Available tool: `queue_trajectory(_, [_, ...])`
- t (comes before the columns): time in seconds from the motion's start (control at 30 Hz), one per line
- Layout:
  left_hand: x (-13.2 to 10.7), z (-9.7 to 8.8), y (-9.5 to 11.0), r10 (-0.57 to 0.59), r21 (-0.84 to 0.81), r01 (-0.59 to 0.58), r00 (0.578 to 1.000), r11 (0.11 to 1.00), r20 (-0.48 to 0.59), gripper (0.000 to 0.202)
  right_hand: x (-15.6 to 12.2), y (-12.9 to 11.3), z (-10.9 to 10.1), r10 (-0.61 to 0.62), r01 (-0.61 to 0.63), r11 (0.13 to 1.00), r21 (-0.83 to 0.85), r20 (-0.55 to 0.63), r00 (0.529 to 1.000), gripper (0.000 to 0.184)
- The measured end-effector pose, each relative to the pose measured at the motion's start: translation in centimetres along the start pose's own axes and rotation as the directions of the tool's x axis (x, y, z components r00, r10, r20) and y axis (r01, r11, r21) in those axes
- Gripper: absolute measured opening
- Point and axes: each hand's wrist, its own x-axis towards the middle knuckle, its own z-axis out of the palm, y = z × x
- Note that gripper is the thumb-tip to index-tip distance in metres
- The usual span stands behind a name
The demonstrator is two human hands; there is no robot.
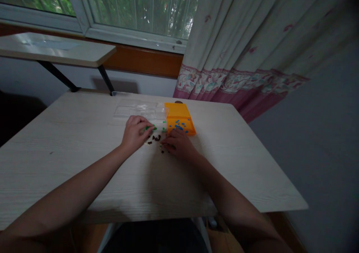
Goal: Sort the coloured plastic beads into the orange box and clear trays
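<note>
My left hand (136, 132) is over the near edge of a clear plastic tray (130, 110), thumb and fingertips closed together by small green pieces (155, 127). What it pinches is too small to make out. Several small dark brown pieces (156, 138) lie on the table between my hands. My right hand (179, 144) rests low at the right of them, fingers curled and closed near a few pale and brown bits; their hold is hidden. Just beyond it an orange open box (178, 110) holds several small blue pieces (179, 125).
The pale wooden table (84, 148) runs to a wall on the right. A raised shelf (81, 52) on black legs stands at the back left. Behind are a window (140, 9) and a long floral curtain (238, 39). A small round dark object (178, 102) sits behind the box.
</note>
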Motion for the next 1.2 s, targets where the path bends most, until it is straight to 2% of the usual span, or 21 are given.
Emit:
queue_trajectory(0.17, [0.1, 0.2, -0.8, -0.07, 0.037, 0.072, 0.995, 0.997, -0.067, 0.016, 0.0, -0.5, 0.1, -0.045, 0.054, 0.99, -0.132, 0.073, 0.996, 0.017])
queue_trajectory(0.4, [0.1, 0.5, -0.9, -0.107, 0.072, 0.109, 0.994, 0.991, -0.031, 0.015, 0.5, -1.2, -0.5, -0.048, 0.069, 0.978, -0.197, 0.11, 0.993, 0.01])
queue_trajectory(0.57, [0.0, 0.7, -1.1, -0.108, 0.088, 0.11, 0.994, 0.99, -0.03, 0.017, 0.4, -0.6, 0.1, -0.013, 0.013, 1.0, -0.006, 0.003, 1.0, 0.008])
queue_trajectory(0.67, [0.0, 0.9, -1.3, -0.104, 0.087, 0.106, 0.994, 0.991, -0.023, 0.019, 0.4, -0.1, 0.2, 0.058, -0.045, 0.988, 0.145, -0.086, 0.995, 0.007])
queue_trajectory(0.83, [-0.1, 0.5, -0.7, -0.061, 0.076, 0.062, 0.998, 0.995, -0.011, 0.022, 0.4, 0.3, -0.3, 0.274, -0.183, 0.919, 0.348, -0.232, 0.933, 0.01])
queue_trajectory(1.0, [-0.4, 0.1, 1.2, 0.116, 0.002, -0.117, 0.99, 0.993, 0.078, 0.026, 0.5, 0.2, -0.5, 0.426, -0.306, 0.816, 0.491, -0.152, 0.892, 0.015])
queue_trajectory(1.1, [-0.8, 0.3, 2.1, 0.206, 0.011, -0.208, 0.972, 0.978, 0.117, 0.028, 0.6, -0.1, -0.3, 0.448, -0.321, 0.776, 0.543, -0.117, 0.886, 0.018])
queue_trajectory(1.2, [-1.0, 0.5, 2.4, 0.262, 0.034, -0.266, 0.96, 0.963, 0.102, 0.027, 0.6, -0.4, -0.2, 0.46, -0.332, 0.741, 0.584, -0.081, 0.884, 0.022])
